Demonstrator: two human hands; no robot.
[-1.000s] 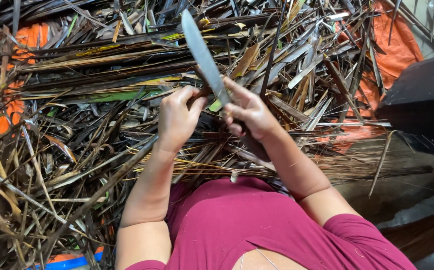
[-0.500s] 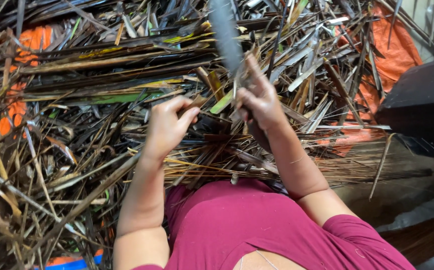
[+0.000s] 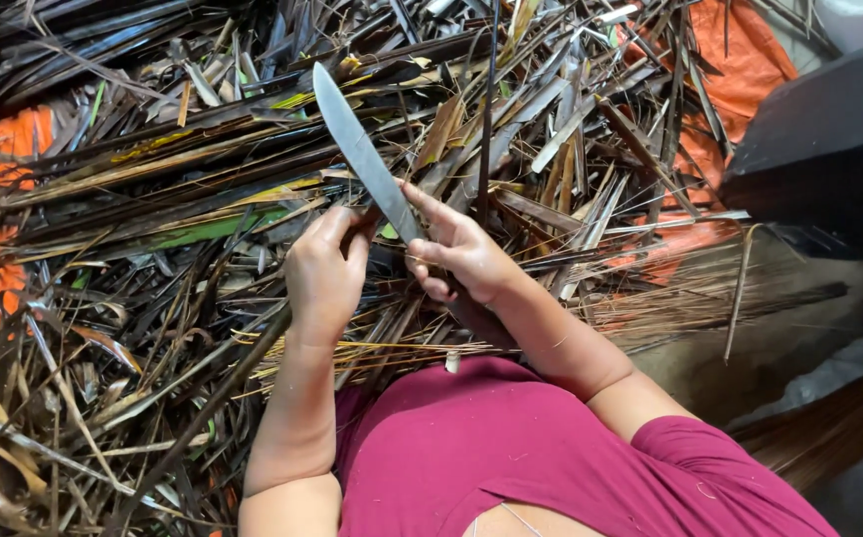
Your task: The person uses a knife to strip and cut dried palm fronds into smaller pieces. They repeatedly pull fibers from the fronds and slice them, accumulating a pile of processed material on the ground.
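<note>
knife (image 3: 360, 151) blade juts up-left out of the right hand (image 3: 461, 259)'s closed grip; left hand (image 3: 324, 270) curls beside it over palm strips (image 3: 153, 189).

A rough craft workspace is showing here: dried palm leaves (image 3: 153, 199) are lying heaped over orange tarp (image 3: 730, 70).

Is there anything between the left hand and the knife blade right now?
Nothing visible. The left hand has its fingertips right against the knife near the base of the blade, where the right hand grips it. Dried palm leaves lie behind and beneath, not between them.
</note>
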